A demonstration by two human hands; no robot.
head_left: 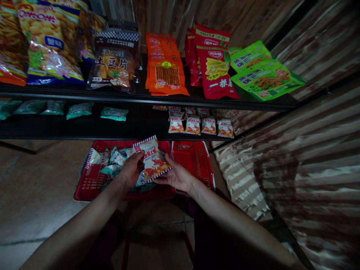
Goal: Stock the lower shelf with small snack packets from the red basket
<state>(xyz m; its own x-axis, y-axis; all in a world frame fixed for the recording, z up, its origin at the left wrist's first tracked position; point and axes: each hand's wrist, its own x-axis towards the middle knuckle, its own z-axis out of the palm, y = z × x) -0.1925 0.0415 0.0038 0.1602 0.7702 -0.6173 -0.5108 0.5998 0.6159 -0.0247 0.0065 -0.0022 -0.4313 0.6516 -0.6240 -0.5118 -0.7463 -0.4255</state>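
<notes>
A white and orange snack bag (153, 159) with striped ends is held between my two hands, its printed front facing up. My left hand (132, 168) grips its left edge, and my right hand (177, 174) closes on its right edge. Directly below is a red plastic basket (81, 189) with several snack bags inside. Among them are a teal bag (116, 157) and a striped-end bag (97, 157) like the held one. My hands and the held bag hide part of the basket's contents.
A second red basket (208, 161) stands to the right. On the lower black shelf (140, 125) are teal bags (114, 113) at left and small striped bags (192, 124) at right. The upper shelf (123, 98) bears larger snack packs. A corrugated wall (317, 161) closes the right side.
</notes>
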